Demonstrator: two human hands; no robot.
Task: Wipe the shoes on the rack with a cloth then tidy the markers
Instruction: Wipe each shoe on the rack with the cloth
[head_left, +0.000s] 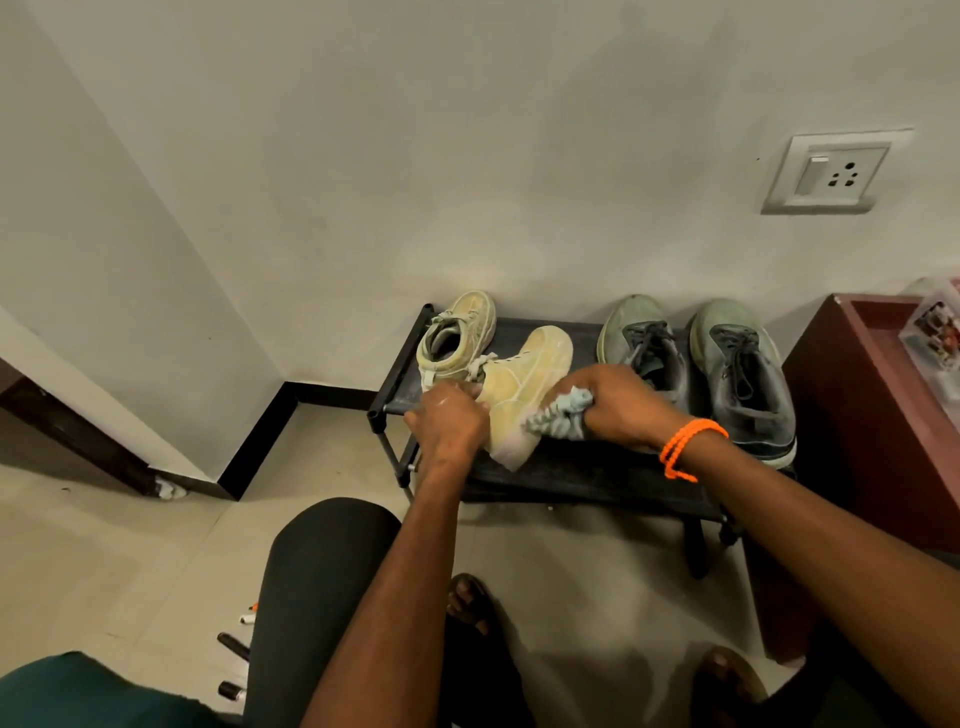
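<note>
Pale-yellow high-top shoe (519, 395) tilted on its heel at centre frame, over the black rack (597, 478), gripped at the ankle by the left hand (447, 423), fingers curled round it, probably to steady it and turn its side toward the cloth. Grey-blue cloth (563, 413) bunched in the right hand (618, 402), fingers closed round it, pressed against the shoe's side near the sole. Second yellow shoe (460, 335) lying behind, upper left of the rack; grey pair (696, 364) upright at the right, toes to the wall, seemingly awaiting their turn. Markers (234, 647) scattered on the floor at lower left, partly hidden by a knee, untouched, so likely left for the later step.
</note>
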